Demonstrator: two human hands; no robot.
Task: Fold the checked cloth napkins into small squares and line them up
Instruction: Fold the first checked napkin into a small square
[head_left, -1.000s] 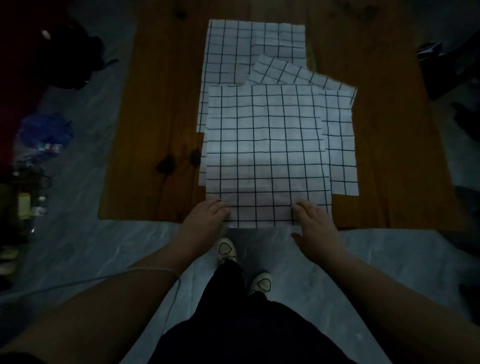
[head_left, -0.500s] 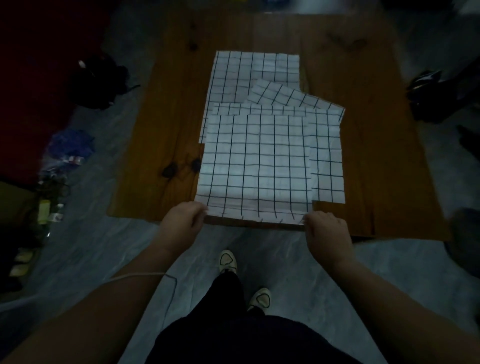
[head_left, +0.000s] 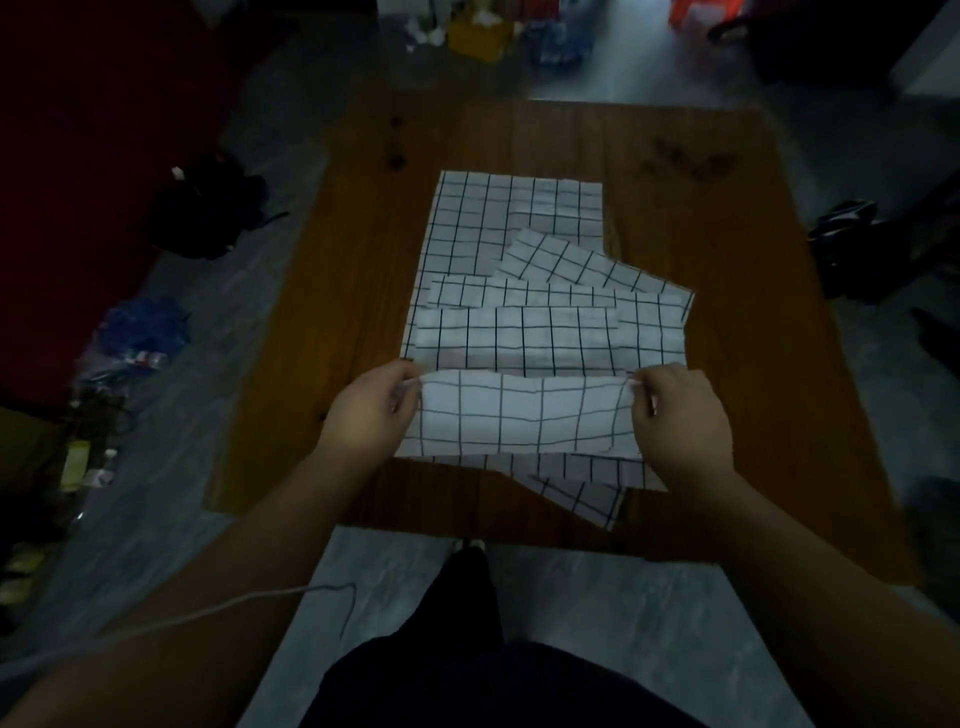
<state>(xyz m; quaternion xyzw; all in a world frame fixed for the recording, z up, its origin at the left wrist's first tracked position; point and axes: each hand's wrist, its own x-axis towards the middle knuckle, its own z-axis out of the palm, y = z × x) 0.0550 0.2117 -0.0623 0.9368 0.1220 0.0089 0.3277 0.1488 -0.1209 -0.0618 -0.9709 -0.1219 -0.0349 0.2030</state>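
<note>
Two hands share the work: the left hand (head_left: 371, 415) pinches the near left corner of the top napkin (head_left: 519, 415) between thumb and fingers, the right hand (head_left: 680, 415) pinches the near right corner, and the raised edge hangs above the cloth's middle, over a loose pile of other napkins (head_left: 514, 218) on the table (head_left: 753, 312). To fold well, carry both corners forward level, land them on the far corners by the grid lines, and avoid dragging the pile beneath.
</note>
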